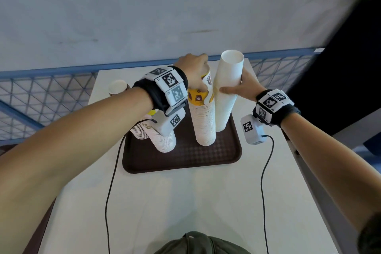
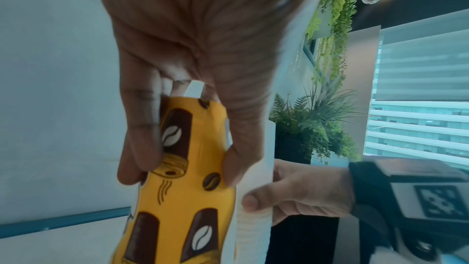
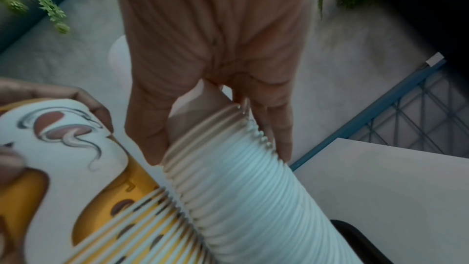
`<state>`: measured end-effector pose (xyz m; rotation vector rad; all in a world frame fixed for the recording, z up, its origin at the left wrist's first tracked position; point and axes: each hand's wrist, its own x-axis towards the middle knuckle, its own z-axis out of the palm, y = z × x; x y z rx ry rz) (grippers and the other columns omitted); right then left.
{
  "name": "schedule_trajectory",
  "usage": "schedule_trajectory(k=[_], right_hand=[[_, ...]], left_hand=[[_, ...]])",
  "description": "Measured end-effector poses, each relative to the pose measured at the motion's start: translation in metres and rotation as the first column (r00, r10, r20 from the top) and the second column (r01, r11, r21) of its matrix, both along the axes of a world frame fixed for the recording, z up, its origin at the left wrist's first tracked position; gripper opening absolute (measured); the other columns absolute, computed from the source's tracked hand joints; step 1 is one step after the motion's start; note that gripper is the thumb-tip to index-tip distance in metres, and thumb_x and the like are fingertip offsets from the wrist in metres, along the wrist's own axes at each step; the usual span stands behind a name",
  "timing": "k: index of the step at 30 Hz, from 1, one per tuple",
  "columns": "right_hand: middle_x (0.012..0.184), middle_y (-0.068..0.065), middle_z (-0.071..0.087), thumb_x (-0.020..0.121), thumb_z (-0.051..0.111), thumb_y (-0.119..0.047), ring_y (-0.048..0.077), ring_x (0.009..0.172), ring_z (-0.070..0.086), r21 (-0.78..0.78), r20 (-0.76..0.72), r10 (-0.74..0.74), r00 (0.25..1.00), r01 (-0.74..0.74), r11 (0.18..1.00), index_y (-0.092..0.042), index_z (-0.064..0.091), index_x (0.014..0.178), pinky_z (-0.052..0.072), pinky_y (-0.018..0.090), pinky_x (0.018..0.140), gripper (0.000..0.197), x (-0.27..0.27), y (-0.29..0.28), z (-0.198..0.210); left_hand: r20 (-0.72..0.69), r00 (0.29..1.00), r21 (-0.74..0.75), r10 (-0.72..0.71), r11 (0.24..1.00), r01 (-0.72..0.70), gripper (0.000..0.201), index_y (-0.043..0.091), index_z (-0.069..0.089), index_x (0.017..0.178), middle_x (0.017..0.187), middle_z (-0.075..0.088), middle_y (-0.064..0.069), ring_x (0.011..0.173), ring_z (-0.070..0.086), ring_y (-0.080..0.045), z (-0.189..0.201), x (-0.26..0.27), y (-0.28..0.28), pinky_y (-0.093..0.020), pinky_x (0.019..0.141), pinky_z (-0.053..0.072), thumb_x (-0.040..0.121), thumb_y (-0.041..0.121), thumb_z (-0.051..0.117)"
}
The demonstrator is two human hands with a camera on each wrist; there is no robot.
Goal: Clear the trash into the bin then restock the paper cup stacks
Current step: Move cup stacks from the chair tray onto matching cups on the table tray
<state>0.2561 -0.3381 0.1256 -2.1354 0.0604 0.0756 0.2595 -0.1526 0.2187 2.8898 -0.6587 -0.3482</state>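
**Two hands steady neighbouring cup stacks on the tray**

The left hand (image 1: 194,70) comes down over the top of the printed cup stack (image 1: 204,117), thumb and fingers curled round the yellow coffee-bean cup (image 2: 182,168) that sits uppermost. Gripping from above this way lets it push the cup straight down the stack's axis, which looks like the seating of a fresh cup or sleeve of cups onto the pile.

The right hand (image 1: 244,86) wraps the plain white cup stack (image 1: 225,93) partway up, thumb in front and fingers behind. That stack is tall and leans a little towards the printed one, touching it, so the hold appears to be a brace: it keeps the white column from tipping while its neighbour is pressed.

Both stacks stand on the brown tray (image 1: 185,161), which collects the cups in one place on the white desk (image 1: 185,202). Two shorter cup stacks (image 1: 165,140) stand at the tray's left, partly hidden beneath the left wrist. A single paper cup (image 1: 117,87) stands apart on the desk, beyond the tray's far left corner; whether it is trash or stock cannot be told. No bin is in view.
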Motion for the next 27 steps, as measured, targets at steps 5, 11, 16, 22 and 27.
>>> schedule_trajectory(k=[5,11,16,22,27], right_hand=[[0.126,0.008,0.056,0.065,0.081,-0.018,0.023,0.116,0.053,-0.003,0.004,-0.009,1.000,0.009,1.000,-0.011,0.041,0.130,0.045,0.040,0.099,0.077,-0.005,-0.002,0.000],[0.126,0.007,0.056,0.065,0.081,-0.021,0.023,0.117,0.053,-0.001,0.007,-0.022,1.000,0.022,1.000,-0.013,0.041,0.130,0.045,0.043,0.100,0.077,-0.008,0.000,-0.004],[0.129,0.008,0.055,0.065,0.081,-0.026,0.024,0.118,0.052,-0.019,0.003,-0.051,0.999,0.051,0.999,-0.014,0.039,0.132,0.045,0.044,0.100,0.080,-0.007,0.000,-0.007],[0.130,0.008,0.053,0.064,0.081,-0.031,0.024,0.119,0.051,-0.007,-0.025,-0.073,0.997,0.072,0.997,-0.013,0.036,0.133,0.044,0.046,0.101,0.085,-0.008,0.001,-0.008],[0.137,0.013,0.047,0.064,0.083,-0.023,0.026,0.123,0.049,0.098,-0.049,-0.144,0.988,0.148,0.984,-0.011,0.017,0.142,0.043,0.046,0.103,0.102,-0.021,0.005,-0.009]], left_hand=[[0.020,1.000,0.007,0.017,1.000,-0.018,0.064,0.012,0.044,0.122,0.118,0.058,-0.015,0.102,0.057,-0.034,0.003,0.008,-0.002,-0.035,0.076,0.046,0.069,0.030,0.075],[0.041,0.999,0.038,-0.014,0.999,0.012,0.062,0.008,0.044,0.121,0.118,0.058,-0.017,0.103,0.057,-0.036,0.004,0.008,-0.002,-0.037,0.077,0.047,0.071,0.027,0.075],[0.022,0.999,0.069,-0.043,0.997,0.041,0.060,0.005,0.046,0.121,0.121,0.057,-0.015,0.107,0.055,-0.034,0.006,0.010,-0.003,-0.039,0.084,0.047,0.074,0.028,0.073],[-0.027,0.998,0.082,-0.050,0.995,0.052,0.071,0.004,0.035,0.134,0.134,0.048,-0.016,0.119,0.049,-0.034,0.010,0.009,0.000,-0.042,0.096,0.043,0.080,0.039,0.066],[-0.030,1.000,-0.056,0.010,0.998,-0.012,0.086,0.014,0.017,0.145,0.148,0.035,-0.014,0.133,0.038,-0.030,0.041,0.008,0.025,-0.037,0.107,0.033,0.080,0.047,0.063]])
